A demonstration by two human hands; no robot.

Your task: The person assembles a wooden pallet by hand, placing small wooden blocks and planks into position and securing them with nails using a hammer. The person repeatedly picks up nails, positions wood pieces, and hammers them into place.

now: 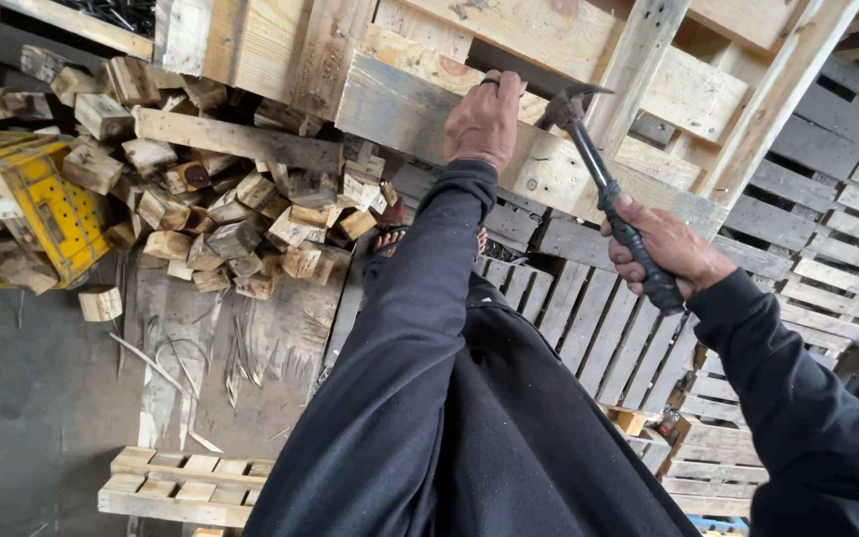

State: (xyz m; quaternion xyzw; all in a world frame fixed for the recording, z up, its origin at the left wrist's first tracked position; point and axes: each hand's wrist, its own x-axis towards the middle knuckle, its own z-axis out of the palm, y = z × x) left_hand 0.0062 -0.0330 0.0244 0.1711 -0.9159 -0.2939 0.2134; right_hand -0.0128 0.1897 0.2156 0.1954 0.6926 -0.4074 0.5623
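Steel hammer (608, 194) with a dark handle, held by the right hand (666, 247). Fingers wrapped tight round the lower grip, thumb along the top; the end of the handle sticks out just below the fist. Shaft runs up and away from the fingers to the head, which sits against the edge of a pale board (509, 149) on an upended wooden pallet (569, 60).

Left hand (486, 117) is just beside the hammer head, fingers curled over the top edge of the same board and gripping it (fingertips hidden behind the wood). A dark ring shows on one finger.

Both arms are in dark sleeves. Below the hands, between the arms, a dark garment fills the lower middle of the view; a foot in a sandal (390, 239) shows under the left forearm.

Beyond the right hand: stacked grey pallets (837, 239). Past the left hand, well apart: a heap of short wood blocks (211, 209) on the floor, a yellow crate (47, 204) beside it, and a low pallet (186, 487) nearest the camera.
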